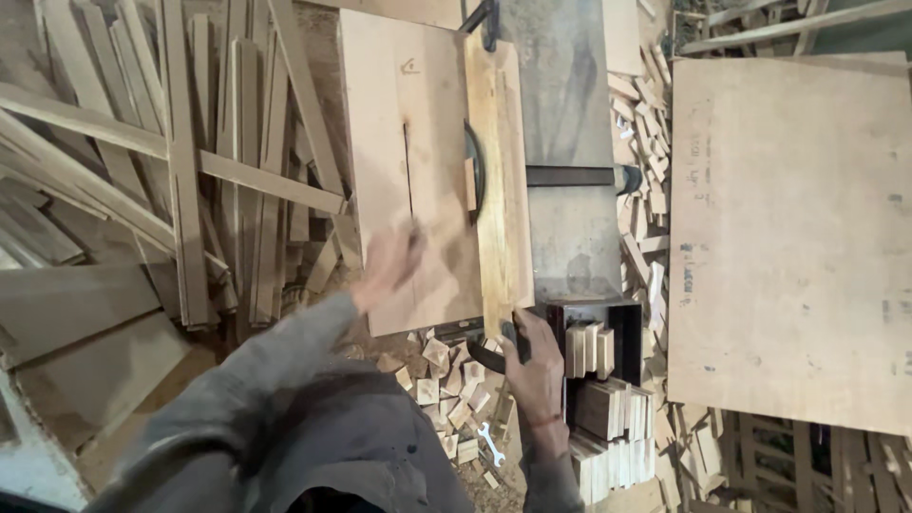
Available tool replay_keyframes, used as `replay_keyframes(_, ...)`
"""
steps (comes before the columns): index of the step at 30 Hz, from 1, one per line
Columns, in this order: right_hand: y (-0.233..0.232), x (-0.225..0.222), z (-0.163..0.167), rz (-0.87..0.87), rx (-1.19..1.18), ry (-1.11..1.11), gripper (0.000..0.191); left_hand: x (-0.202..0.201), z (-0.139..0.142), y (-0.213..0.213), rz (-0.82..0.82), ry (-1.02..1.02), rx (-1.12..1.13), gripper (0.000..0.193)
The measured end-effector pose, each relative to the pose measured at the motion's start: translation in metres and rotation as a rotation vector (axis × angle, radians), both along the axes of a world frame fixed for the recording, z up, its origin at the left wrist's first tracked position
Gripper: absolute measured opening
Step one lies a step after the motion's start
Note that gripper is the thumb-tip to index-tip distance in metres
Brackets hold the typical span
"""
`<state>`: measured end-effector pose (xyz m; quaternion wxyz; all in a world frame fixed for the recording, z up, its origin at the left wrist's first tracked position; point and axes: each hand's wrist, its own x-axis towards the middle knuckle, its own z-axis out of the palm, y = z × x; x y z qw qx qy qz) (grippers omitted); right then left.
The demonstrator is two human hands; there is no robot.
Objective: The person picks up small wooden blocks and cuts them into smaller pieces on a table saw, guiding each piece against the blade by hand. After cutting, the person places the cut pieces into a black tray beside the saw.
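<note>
Sawdust and offcuts cover our workshop floor, with long wooden slats (142, 152) piled well to the left of our hands and a big plywood sheet (788, 237) lying well off to the right of them. Between those sits the saw table (570, 142), and on it a pale sliding board (408, 171) with a yellowish strip (503, 190) along its right edge. Our left hand (389, 261) hovers over the near part of that board, blurred, so we cannot tell how far its fingers are spread or whether it touches the wood. Our right hand (537, 366) is wrapped around a dark curved handle (489, 356) at the board's near right corner. Just right of that grip stands a dark box (632, 332) filled with small cut wooden blocks (589, 347). Just below it, a small wrench (491, 444) lies among the scraps.
</note>
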<state>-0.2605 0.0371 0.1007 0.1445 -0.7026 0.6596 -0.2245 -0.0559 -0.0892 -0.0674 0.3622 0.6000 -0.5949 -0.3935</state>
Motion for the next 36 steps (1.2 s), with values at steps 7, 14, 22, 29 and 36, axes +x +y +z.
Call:
replay_keyframes(7, 0.033, -0.001, -0.013, 0.005, 0.062, -0.09, 0.038, -0.026, -0.012, -0.124, 0.412, 0.202, -0.067, 0.029)
replay_keyframes(14, 0.043, -0.01, -0.022, -0.158, 0.117, -0.132, 0.034, -0.026, -0.042, -0.061, -0.369, 0.095, -0.16, 0.03)
replay_keyframes(22, 0.011, -0.031, -0.062, -0.246, 0.219, -0.507, 0.044, -0.026, -0.011, 0.055, -0.577, 0.901, 0.68, 0.024)
replay_keyframes(29, -0.034, -0.046, -0.079, -0.34, 0.212, -0.332, 0.035, -0.051, -0.011, 0.053, -0.263, 0.496, 0.222, 0.03)
replay_keyframes(36, -0.1, -0.045, -0.119, -0.316, -0.092, 0.138, 0.032, -0.113, 0.01, 0.038, -0.343, 0.389, 0.059, 0.046)
